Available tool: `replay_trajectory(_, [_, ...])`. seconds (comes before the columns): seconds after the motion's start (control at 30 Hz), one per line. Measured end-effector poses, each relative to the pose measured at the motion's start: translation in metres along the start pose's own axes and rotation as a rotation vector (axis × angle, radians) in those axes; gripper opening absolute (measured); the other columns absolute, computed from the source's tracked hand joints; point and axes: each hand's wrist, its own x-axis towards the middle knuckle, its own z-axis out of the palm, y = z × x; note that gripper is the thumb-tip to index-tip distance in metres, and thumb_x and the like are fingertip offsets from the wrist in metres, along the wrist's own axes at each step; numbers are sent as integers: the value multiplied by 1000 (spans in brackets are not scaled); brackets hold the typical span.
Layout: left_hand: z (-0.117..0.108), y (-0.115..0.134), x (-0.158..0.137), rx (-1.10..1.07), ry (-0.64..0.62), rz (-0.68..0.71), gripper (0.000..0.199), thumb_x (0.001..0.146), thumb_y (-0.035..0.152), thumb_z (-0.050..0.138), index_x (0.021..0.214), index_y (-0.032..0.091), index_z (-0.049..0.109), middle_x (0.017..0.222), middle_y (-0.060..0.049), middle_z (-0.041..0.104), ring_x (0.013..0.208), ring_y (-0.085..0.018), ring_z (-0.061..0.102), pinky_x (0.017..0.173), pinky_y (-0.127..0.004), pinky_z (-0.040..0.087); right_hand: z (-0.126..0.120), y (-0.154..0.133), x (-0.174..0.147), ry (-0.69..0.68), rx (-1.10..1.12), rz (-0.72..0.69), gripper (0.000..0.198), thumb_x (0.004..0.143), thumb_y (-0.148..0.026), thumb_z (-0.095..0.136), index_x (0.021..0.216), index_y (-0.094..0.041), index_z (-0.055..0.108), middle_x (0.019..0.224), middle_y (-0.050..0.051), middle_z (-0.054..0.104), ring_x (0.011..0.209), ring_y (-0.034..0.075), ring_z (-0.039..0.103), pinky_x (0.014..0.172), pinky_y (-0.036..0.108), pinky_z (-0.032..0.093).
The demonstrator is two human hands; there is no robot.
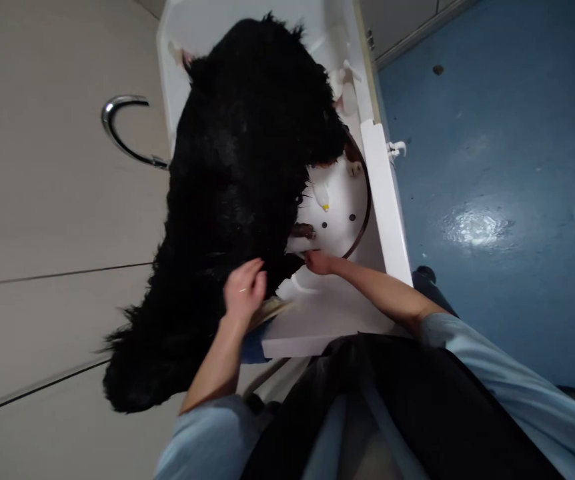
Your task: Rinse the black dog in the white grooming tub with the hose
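A large dog with long black fur (237,147) stands in a white tub (390,213), filling much of it. Its brown paw (302,231) rests on the tub floor. My left hand (245,290) lies at the dog's near side, fingers slightly bent and thumb apart, holding nothing I can see. Lower on the same side, my right hand (319,262) is closed beside a dark tuft of fur. What is inside its fingers is hidden. A dark brown hose-like curve (366,200) runs along the tub floor toward that hand.
A small white bottle with a yellow tip (321,197) is in the tub. A chrome curved bar (125,100) sticks out on the left. White fittings (396,150) are on the right rim. A blue floor (492,167) stretches to the right. Dark cords (57,275) cross the left wall.
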Motion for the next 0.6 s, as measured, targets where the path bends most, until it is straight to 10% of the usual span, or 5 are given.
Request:
replay_trajectory(0.1, [-64, -36, 9, 176, 286, -188, 40, 96, 42, 50, 121, 18, 70, 134, -15, 70, 132, -31, 63, 116, -49, 48, 5, 7, 8, 30, 15, 16, 24, 101, -18, 53, 116, -10, 70, 118, 19, 77, 103, 25, 74, 77, 26, 48])
replay_trajectory(0.17, [-80, -53, 25, 209, 247, -430, 54, 93, 41, 50, 136, 11, 63, 147, -21, 61, 140, -33, 56, 120, -49, 44, 8, 11, 12, 45, 25, 43, 27, 102, -19, 51, 121, -9, 68, 120, 20, 76, 102, 26, 74, 75, 27, 48])
replay_trajectory(0.3, [-70, -65, 54, 137, 133, -787, 62, 96, 27, 42, 149, -2, 50, 149, -27, 58, 142, -33, 55, 121, -48, 41, 8, 18, 16, 62, 49, 52, 26, 101, -19, 54, 121, -12, 69, 117, 18, 77, 98, 25, 74, 75, 28, 49])
replay_trajectory(0.6, [-62, -66, 58, 112, 211, -798, 51, 99, 25, 46, 144, 3, 59, 144, -23, 63, 133, -33, 59, 117, -49, 43, -1, 21, 9, 43, 13, 86, 23, 99, -16, 55, 113, -9, 72, 113, 20, 78, 99, 25, 74, 75, 26, 49])
